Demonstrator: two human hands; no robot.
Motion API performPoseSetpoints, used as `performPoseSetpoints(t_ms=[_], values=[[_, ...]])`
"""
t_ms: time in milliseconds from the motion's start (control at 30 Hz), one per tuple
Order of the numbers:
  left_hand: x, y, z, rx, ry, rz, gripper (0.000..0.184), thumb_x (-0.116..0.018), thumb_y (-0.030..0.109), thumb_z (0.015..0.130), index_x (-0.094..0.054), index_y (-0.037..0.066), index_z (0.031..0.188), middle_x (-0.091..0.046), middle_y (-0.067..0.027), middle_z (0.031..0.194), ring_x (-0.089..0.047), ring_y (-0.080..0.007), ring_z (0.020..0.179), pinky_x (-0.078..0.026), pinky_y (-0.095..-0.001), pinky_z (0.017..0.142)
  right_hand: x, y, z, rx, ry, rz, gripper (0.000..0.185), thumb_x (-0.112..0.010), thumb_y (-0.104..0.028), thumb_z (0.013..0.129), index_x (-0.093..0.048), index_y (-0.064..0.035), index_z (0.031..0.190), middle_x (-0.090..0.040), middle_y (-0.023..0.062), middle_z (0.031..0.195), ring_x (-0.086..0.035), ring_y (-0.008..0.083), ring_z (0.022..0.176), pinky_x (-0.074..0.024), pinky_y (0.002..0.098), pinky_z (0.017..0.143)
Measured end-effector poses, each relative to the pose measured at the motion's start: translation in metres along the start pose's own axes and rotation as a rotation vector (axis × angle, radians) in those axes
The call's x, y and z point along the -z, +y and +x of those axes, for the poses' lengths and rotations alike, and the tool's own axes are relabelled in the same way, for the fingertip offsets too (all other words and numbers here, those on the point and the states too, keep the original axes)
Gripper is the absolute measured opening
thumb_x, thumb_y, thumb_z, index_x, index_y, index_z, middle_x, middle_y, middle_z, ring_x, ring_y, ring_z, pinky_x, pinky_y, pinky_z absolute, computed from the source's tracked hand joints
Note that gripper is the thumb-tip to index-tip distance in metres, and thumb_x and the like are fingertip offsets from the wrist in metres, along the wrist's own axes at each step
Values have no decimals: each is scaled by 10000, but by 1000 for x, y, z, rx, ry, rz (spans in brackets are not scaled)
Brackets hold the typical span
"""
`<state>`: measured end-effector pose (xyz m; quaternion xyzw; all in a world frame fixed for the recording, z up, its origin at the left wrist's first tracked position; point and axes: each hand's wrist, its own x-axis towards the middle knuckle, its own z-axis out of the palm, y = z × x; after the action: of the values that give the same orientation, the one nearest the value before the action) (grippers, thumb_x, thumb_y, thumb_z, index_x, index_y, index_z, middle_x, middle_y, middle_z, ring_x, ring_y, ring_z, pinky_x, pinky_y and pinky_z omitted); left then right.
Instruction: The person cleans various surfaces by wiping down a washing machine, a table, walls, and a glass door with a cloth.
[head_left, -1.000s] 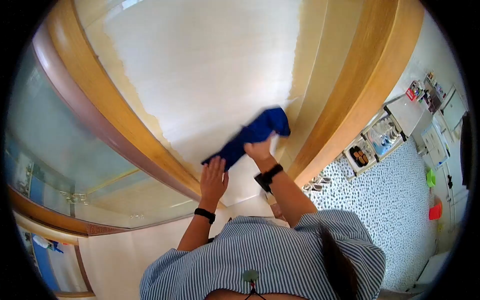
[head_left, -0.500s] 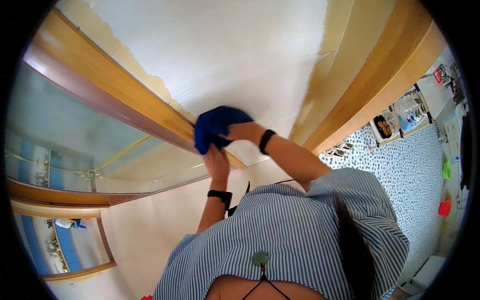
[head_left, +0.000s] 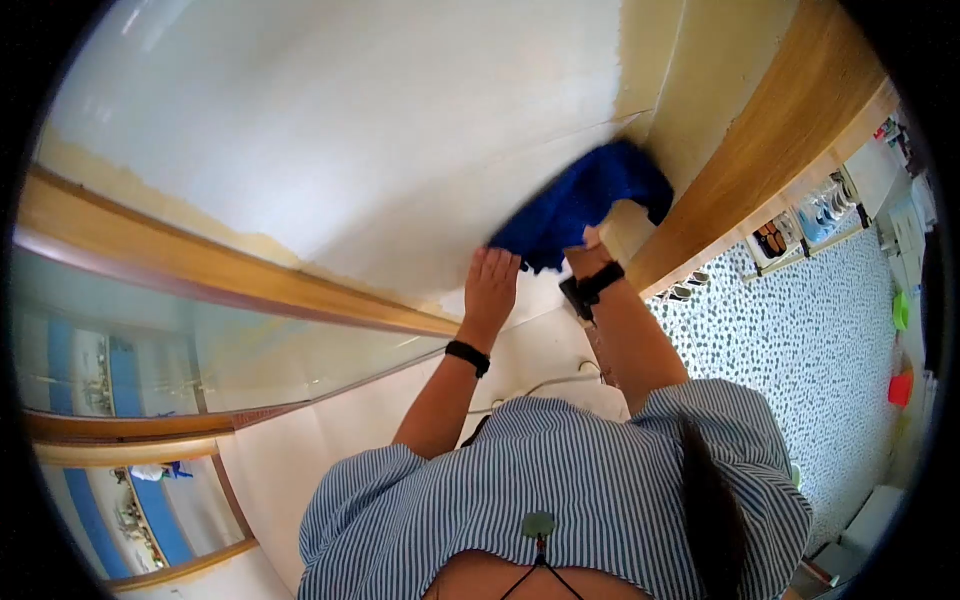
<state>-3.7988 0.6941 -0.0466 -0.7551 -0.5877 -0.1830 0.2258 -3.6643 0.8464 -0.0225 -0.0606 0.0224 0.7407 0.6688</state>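
Observation:
A dark blue cloth (head_left: 590, 205) hangs partly spread out, slightly smeared by motion, in front of a white panel (head_left: 400, 120) with worn yellowish edges. My left hand (head_left: 490, 290) grips its lower left corner, with the fingertips at the edge of the fabric. At the cloth's lower edge, my right hand (head_left: 590, 255) is closed; its fingers are partly hidden, and the fabric runs up from them toward the right. Each wrist wears a black band.
A wooden beam (head_left: 740, 150) runs along the right, and another wooden rail (head_left: 230, 265) borders glass (head_left: 270, 350) on the left. Beyond the right beam are a spotted floor (head_left: 780, 340), a shoe rack (head_left: 800, 235) and a red container (head_left: 900, 389).
The cloth has gone from a bundle near the left rail to a spread shape farther right. Both hands have moved right with it, and my view has shifted.

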Motion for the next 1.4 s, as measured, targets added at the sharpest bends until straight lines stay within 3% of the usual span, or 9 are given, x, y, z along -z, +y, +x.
performPoseSetpoints(t_ms=[200, 367, 467, 533, 633, 800, 1000, 1100, 1400], values=[[-10, -17, -89, 126, -247, 180, 397, -527, 159, 896, -558, -14, 1252, -539, -161, 1294, -437, -333, 1284, -268, -498, 1151, 42, -7, -28, 372, 21, -1468, 274, -551, -322, 903, -654, -118, 1057, -651, 123, 1038, -617, 301, 959, -479, 499, 848], [56, -48, -108, 471, -104, 248, 637, -596, 262, 910, -362, -129, 1354, -271, -380, 1459, -199, -516, 1402, -143, -579, 1169, -60, 63, -105, 3, -1041, -2339, 236, -557, -301, 897, -676, -142, 1024, -657, 129, 1033, -632, 317, 965, -479, 527, 849], [116, -68, -105, 667, 298, 253, 664, -527, 303, 972, -282, -157, 1383, -234, -353, 1485, -207, -531, 1391, -94, -649, 1136, -104, 158, -138, 611, -1342, -1503, 224, -593, -279, 875, -664, -139, 1035, -663, 120, 1029, -639, 332, 969, -501, 450, 818], [142, -101, -112, 814, 439, 345, 728, -542, 308, 969, -186, -122, 1437, -156, -315, 1530, -219, -477, 1397, -114, -580, 1154, -171, 171, -159, 156, -1413, -1400, 314, -581, -329, 881, -684, -134, 1105, -670, 79, 1150, -613, 283, 1045, -460, 410, 936], [174, -121, -86, 766, 530, -294, 650, -544, 267, 976, -248, -90, 1432, -231, -273, 1515, -310, -398, 1353, -164, -500, 1157, -137, 186, -168, 381, -1539, -1325, 267, -585, -306, 876, -669, -114, 1041, -656, 102, 1055, -614, 304, 992, -471, 416, 889], [50, -148, -155, 774, 517, -1105, 561, -572, 159, 954, -327, -84, 1397, -454, -215, 1380, -417, -318, 1264, -232, -424, 1138, -23, 184, -152, 690, -1262, -1443, 205, -592, -266, 867, -642, -80, 935, -633, 139, 897, -616, 340, 903, -489, 426, 811], [18, -128, -137, 628, 284, 36, 892, -579, 171, 929, 73, -151, 1445, -121, -274, 1550, -218, -362, 1399, -9, -486, 1159, 17, 159, -112, 1112, -990, -1755, 216, -575, -232, 857, -600, -35, 771, -563, 177, 758, -558, 351, 780, -482, 422, 762], [94, -81, -19, 394, 494, -189, 781, -520, 245, 966, -71, -196, 1429, 52, -419, 1511, 37, -587, 1395, 76, -610, 1124, -65, 117, -105, 963, -725, -1749, 365, -551, -256, 839, -599, -33, 1123, -530, 251, 1183, -457, 462, 1127, -226, 527, 1058], [0, -42, -21, -127, -211, -143, 421, -560, 198, 923, -487, -2, 1286, -449, -311, 1298, -400, -502, 1241, -310, -571, 1070, 69, 51, -51, 968, 259, -1726, 623, -588, -230, 821, -447, 28, 1370, -419, 250, 1415, -328, 429, 1341, -169, 526, 1156]])
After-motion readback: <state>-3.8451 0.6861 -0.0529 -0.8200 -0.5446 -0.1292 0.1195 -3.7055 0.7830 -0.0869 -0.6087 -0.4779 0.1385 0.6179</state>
